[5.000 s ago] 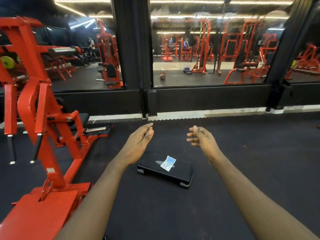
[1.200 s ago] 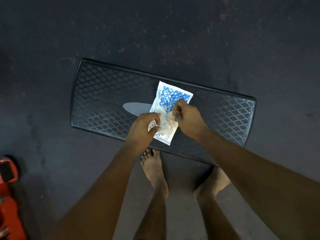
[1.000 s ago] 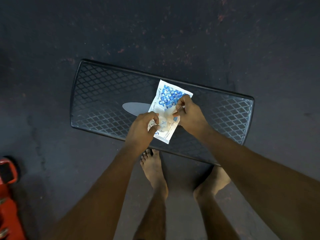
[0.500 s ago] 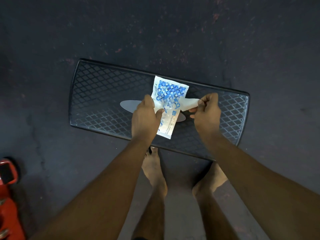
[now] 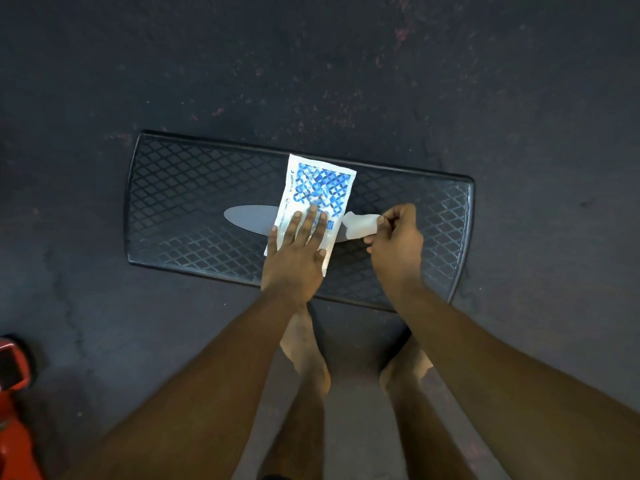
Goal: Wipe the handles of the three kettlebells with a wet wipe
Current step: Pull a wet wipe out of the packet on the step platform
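Pressing the pack (image 5: 320,188) flat on the step (image 5: 173,202) with the left hand (image 5: 294,258), fingers straight, works well while the right hand (image 5: 398,244) pinches the wipe (image 5: 360,225), emerging at the pack's right edge, and should pull low and steady; no kettlebells in view.

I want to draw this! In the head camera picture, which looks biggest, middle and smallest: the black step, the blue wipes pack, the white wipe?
1. black step
2. blue wipes pack, partly under the left hand
3. white wipe, its end hidden in the right hand
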